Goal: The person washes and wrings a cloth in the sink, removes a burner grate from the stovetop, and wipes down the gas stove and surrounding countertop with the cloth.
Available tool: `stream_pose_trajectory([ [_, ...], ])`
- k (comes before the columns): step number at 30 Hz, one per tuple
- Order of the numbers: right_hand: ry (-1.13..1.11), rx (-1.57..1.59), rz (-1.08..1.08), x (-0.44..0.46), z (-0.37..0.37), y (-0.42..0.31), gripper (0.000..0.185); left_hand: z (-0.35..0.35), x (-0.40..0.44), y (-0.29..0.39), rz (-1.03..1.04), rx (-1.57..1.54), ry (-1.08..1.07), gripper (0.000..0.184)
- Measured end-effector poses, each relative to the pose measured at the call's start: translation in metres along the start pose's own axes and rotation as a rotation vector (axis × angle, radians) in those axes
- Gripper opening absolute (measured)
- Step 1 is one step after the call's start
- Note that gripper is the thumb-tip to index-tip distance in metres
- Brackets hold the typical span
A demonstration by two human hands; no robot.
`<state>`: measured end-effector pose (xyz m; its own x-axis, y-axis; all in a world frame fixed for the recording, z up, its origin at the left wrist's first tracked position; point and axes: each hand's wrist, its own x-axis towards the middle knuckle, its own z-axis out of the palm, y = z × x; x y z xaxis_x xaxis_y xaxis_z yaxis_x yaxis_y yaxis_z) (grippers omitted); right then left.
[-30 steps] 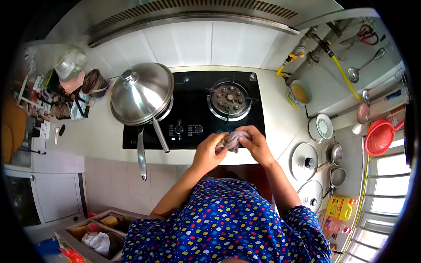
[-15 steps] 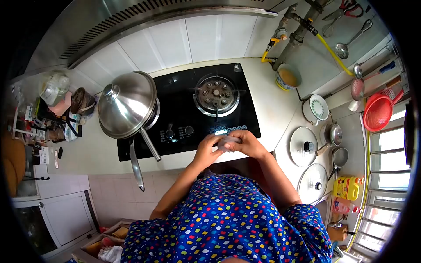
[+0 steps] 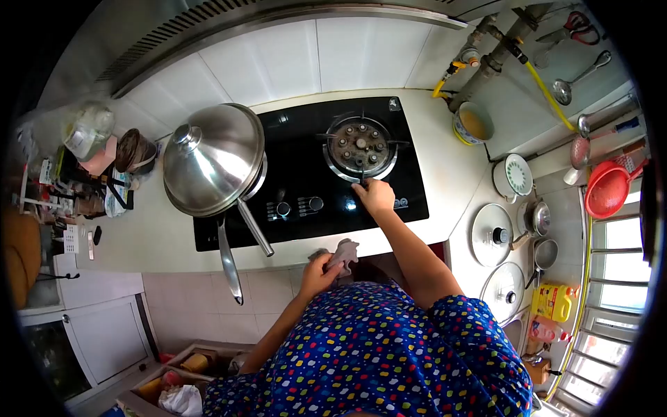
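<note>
My left hand (image 3: 317,275) is closed around a crumpled grey cloth (image 3: 344,256), just off the counter's front edge. On the black glass gas hob (image 3: 299,139), my right hand (image 3: 377,198) reaches to the front of the right burner (image 3: 360,144). Its fingers pinch the front prong of that burner's pan support (image 3: 362,169); the exact contact is partly hidden by the fingers. Over the left burner stands a wok covered by a domed steel lid (image 3: 215,160), its two handles pointing toward me. Two control knobs (image 3: 315,203) show between the burners.
A bowl of yellowish liquid (image 3: 474,124) stands behind the hob at right. Glass lids (image 3: 492,235), small pans (image 3: 545,254) and a yellow jug (image 3: 552,300) line the right side. Bags and containers (image 3: 90,132) crowd the left counter. An open drawer (image 3: 149,389) is below left.
My right hand has let go of the cloth and moved forward to the right burner's pan support. My left hand keeps the cloth and has drawn back toward my body. The view has shifted slightly.
</note>
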<state>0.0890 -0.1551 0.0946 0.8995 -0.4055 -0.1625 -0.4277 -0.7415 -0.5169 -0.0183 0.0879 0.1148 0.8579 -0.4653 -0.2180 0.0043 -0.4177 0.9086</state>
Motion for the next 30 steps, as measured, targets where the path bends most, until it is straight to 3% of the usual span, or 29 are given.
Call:
stream_pose_trajectory([
  [5,0.157,-0.052,-0.069,0.002,0.006,-0.003,0.033,-0.005,-0.016,-0.024,-0.038,-0.073,0.044,0.036],
  [13,0.357,-0.021,-0.137,0.012,-0.038,0.007,0.035,-0.011,-0.021,-0.016,-0.149,-0.069,-0.026,0.038],
  [19,0.317,0.091,-0.209,0.058,-0.106,0.038,0.036,-0.003,-0.027,-0.005,-0.170,-0.095,0.015,0.038],
  [26,0.333,0.001,-0.317,0.073,-0.178,0.064,0.038,0.007,-0.029,-0.006,-0.126,-0.175,0.061,0.030],
  [30,0.337,-0.030,-0.228,0.051,-0.204,0.100,0.039,0.012,-0.015,-0.002,-0.104,-0.081,0.039,0.029],
])
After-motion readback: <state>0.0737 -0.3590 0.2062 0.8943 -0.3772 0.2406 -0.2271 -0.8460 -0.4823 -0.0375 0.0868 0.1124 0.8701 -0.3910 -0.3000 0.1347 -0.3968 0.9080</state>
